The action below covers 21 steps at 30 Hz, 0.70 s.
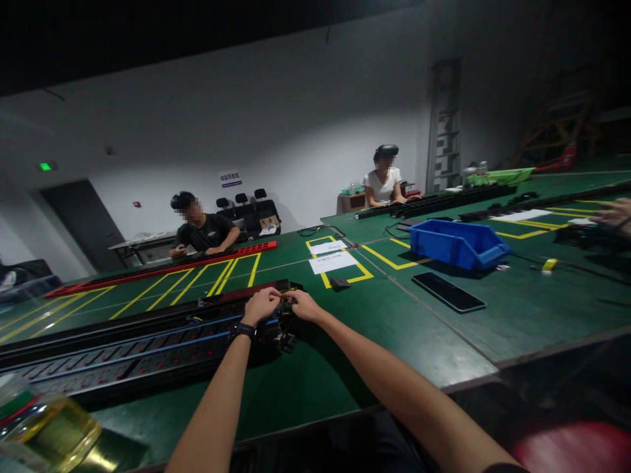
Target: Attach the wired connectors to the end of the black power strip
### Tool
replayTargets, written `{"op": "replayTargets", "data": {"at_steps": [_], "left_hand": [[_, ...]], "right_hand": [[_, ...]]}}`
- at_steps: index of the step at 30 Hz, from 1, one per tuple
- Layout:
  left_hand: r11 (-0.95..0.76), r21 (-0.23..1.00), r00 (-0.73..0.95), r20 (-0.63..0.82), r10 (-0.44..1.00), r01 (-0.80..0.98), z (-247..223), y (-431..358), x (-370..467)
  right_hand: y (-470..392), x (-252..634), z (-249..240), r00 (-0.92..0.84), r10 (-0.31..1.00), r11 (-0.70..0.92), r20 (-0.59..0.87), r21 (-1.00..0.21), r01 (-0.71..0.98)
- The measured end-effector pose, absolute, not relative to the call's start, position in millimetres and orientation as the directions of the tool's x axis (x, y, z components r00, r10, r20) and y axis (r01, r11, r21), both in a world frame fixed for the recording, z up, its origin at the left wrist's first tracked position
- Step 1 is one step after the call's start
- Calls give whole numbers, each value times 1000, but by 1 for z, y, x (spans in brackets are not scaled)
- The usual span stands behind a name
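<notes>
A long black strip housing (162, 341) with rows of black sockets, small red marks and blue wires along it lies across the left of the table. At its right end, loose wires (284, 312) and small black end parts (287, 341) stick out. My left hand (263, 305), with a black band on the wrist, is closed in a pinch over this end. From the other side my right hand (304, 306) also pinches, its fingertips almost meeting the left ones. Both appear to grip the thin wires; the fingers hide the exact point.
Right of my hands are a small black piece (340, 284), white papers (332, 263), a phone (448, 292) and a blue bin (458, 244). A bottle of yellow liquid (54, 430) stands near left. Two people (204, 226) (383, 184) work across the table; another person's hand (618, 217) shows far right.
</notes>
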State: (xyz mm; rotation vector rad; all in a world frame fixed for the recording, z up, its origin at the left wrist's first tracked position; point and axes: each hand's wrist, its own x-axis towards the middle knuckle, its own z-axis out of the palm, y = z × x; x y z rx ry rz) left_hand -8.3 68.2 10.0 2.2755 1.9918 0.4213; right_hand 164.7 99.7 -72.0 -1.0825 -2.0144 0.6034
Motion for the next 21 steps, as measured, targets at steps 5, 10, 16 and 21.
{"op": "replayTargets", "data": {"at_steps": [5, 10, 16, 21], "left_hand": [[-145, 246, 110, 149, 983, 958, 13, 65, -6], [-150, 243, 119, 139, 983, 958, 15, 64, -7], [-167, 240, 132, 152, 979, 956, 12, 65, -7], [-147, 240, 101, 191, 976, 960, 6, 65, -7]], "right_hand": [[97, 171, -60, -403, 832, 545, 381, -698, 465], [93, 191, -35, -87, 917, 370, 389, -750, 549], [90, 253, -24, 258, 934, 20, 246, -759, 651], [91, 291, -33, 370, 928, -281, 44, -568, 773]]}}
